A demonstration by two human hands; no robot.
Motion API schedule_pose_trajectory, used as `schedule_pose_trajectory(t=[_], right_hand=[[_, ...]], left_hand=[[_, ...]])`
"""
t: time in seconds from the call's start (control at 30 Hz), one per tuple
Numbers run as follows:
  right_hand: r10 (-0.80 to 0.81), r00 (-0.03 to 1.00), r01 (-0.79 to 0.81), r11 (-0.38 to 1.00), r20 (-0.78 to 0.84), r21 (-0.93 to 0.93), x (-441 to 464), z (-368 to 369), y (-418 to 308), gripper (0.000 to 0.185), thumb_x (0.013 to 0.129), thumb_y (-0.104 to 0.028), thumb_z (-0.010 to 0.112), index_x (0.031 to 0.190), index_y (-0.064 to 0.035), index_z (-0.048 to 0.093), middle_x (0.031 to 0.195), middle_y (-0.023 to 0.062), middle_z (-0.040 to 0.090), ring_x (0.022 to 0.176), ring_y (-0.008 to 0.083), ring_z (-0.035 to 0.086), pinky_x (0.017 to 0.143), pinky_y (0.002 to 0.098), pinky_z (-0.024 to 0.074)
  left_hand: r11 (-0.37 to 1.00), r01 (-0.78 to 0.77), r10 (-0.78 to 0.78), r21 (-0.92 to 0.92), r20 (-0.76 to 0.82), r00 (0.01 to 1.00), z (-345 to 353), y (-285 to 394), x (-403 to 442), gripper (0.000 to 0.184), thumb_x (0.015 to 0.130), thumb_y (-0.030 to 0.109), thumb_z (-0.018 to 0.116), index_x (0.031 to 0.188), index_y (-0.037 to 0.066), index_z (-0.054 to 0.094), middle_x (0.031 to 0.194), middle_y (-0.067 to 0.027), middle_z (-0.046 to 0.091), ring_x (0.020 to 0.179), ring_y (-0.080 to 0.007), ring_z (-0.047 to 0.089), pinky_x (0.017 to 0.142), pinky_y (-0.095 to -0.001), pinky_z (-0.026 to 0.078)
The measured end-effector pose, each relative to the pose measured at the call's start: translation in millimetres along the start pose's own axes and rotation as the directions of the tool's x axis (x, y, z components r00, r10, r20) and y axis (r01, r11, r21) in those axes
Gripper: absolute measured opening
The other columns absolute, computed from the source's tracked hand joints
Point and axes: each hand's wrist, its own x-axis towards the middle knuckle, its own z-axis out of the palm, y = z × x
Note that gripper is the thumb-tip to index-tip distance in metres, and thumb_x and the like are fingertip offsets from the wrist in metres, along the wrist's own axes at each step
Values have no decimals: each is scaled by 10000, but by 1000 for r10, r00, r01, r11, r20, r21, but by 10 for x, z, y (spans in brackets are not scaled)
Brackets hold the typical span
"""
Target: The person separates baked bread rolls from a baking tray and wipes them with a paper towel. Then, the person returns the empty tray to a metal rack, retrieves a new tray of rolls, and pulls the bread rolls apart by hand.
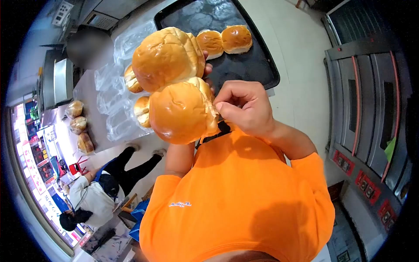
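Note:
Two large joined golden buns [168, 59] fill the upper middle, close to the camera. My left hand [208, 70] holds them from behind, and only some fingertips show past their right edge. Beside the lower bun [181, 111], my right hand [221, 105] has its thumb and index finger pinched together at the torn-looking edge. Whatever sits in that pinch is too small to name. Two more buns [237, 39] lie side by side on a black baking tray [270, 70] behind my hands.
Clear plastic bags [115, 100] and partly hidden smaller buns [142, 111] lie on the table [98, 126] to the left. Wrapped buns [78, 125] line its far left side. A person in a white top [96, 201] is at lower left. A large oven [371, 100] stands at right.

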Motion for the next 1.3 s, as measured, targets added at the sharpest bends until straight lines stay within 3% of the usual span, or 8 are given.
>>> schedule_pose_trajectory(t=[0.13, 0.3, 0.63, 0.77, 0.83, 0.9, 1.07, 1.3], right_hand=[[187, 980, -163, 949, -64, 271, 4, 191, 125, 26, 889, 34, 670, 880, 25, 693, 806, 27, 647, 616, 57, 544, 537, 219, 405], [-550, 824, 484, 809, -138, -334, -7, 201, 335, 75, 875, 50, 680, 940, 16, 691, 859, 69, 678, 633, 81, 557, 560, 212, 424], [-651, 750, 628, 649, 115, -430, 246, 112, 296, 106, 821, 16, 703, 907, 18, 640, 830, 117, 637, 629, 211, 574, 560, 282, 470], [-445, 836, 529, 808, 322, -258, 266, 38, 323, 85, 911, -87, 635, 875, -38, 576, 785, 49, 608, 638, 130, 618, 572, 274, 497], [214, 898, -340, 892, 385, 297, 208, 19, 130, 98, 956, -93, 604, 881, -39, 570, 808, 17, 622, 647, 96, 626, 575, 244, 496], [204, 874, -334, 911, 442, 241, 215, -9, 171, 108, 1023, -98, 519, 944, -26, 538, 891, 19, 638, 687, 89, 675, 612, 224, 529], [-273, 956, 292, 910, 106, -295, 211, 52, 274, 69, 943, -43, 632, 966, 21, 621, 851, 72, 679, 681, 120, 690, 627, 227, 550], [-548, 836, 468, 727, -16, -502, 202, 64, 356, 24, 893, 57, 672, 906, 40, 661, 878, 106, 729, 724, 148, 739, 645, 255, 593]], left_hand=[[999, -31, 31, -15, 2, 1000, -13, 9, -74, 865, 991, 537, 600, 1590, 12, 265, 1301, -241, 509, 941, -346, 668, 834, -457, 543], [1000, -28, 28, -11, 11, 1000, -17, 10, -130, 879, 987, 542, 605, 1591, 5, 259, 1303, -245, 507, 944, -352, 667, 838, -464, 543], [1000, -8, 9, -19, 19, 1000, -24, 75, -96, 909, 979, 553, 614, 1592, -9, 246, 1307, -253, 503, 951, -364, 664, 845, -478, 541], [999, -6, 7, -36, 16, 1000, -40, 31, -136, 921, 976, 557, 617, 1592, -14, 241, 1309, -256, 501, 954, -368, 663, 848, -483, 540], [999, -6, 6, -36, 10, 1000, -47, 16, -156, 927, 974, 559, 619, 1592, -17, 238, 1310, -258, 500, 955, -371, 663, 849, -486, 540], [999, -8, 9, -38, 7, 1000, -83, 12, -143, 933, 973, 562, 621, 1593, -20, 236, 1310, -259, 499, 957, -373, 662, 850, -489, 540], [999, -13, 14, -43, 4, 1000, -131, 49, -139, 948, 969, 567, 625, 1593, -26, 229, 1312, -263, 497, 960, -379, 661, 854, -496, 539], [998, -16, 16, -53, 5, 1000, -154, 93, -136, 969, 964, 574, 631, 1594, -36, 221, 1315, -269, 494, 965, -388, 659, 859, -506, 538]])
